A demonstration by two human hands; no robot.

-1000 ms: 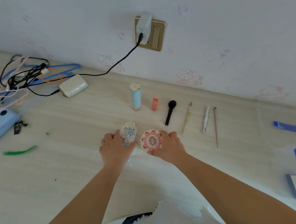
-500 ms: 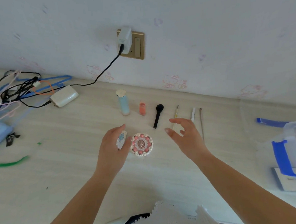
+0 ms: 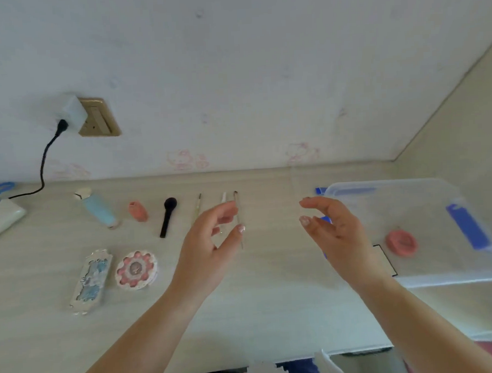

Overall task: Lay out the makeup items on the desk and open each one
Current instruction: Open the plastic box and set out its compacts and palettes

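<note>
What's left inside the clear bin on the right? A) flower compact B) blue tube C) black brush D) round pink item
D: a round pink item lies in the bin, while the brush, blue tube and flower compact are all out on the desk.

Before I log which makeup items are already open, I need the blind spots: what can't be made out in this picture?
- White pen: head view, left hand covers all but its tip.
- Pink item in the bin: blurred through the clear plastic; type unreadable.
- White box: cut off by the left edge.
- Compact and palette: motion blur; lids open or closed, cannot tell.
</note>
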